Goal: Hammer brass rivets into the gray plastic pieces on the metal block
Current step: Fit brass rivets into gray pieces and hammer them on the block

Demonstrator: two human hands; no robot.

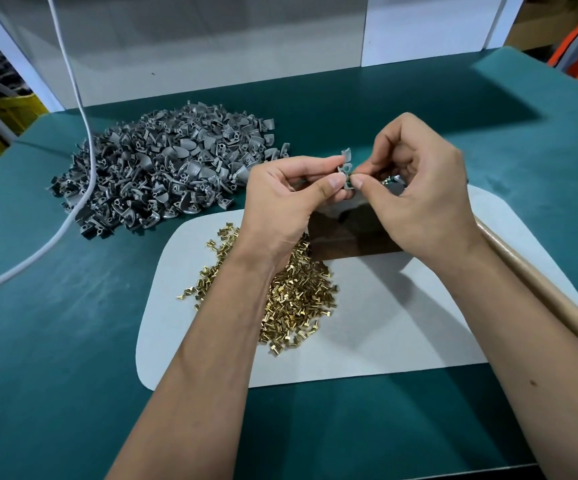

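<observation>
My left hand pinches a small gray plastic piece between thumb and fingers, held above the shiny metal block. My right hand meets it from the right, thumb and forefinger pinching a brass rivet against the piece. Several more brass rivets show in the right palm, partly hidden. A loose pile of brass rivets lies on the white mat under my left wrist. A big heap of gray plastic pieces sits at the back left.
The white mat lies on a green table. A wooden hammer handle runs diagonally under my right forearm. A white cable crosses the gray heap and trails off left. A white panel stands behind the table.
</observation>
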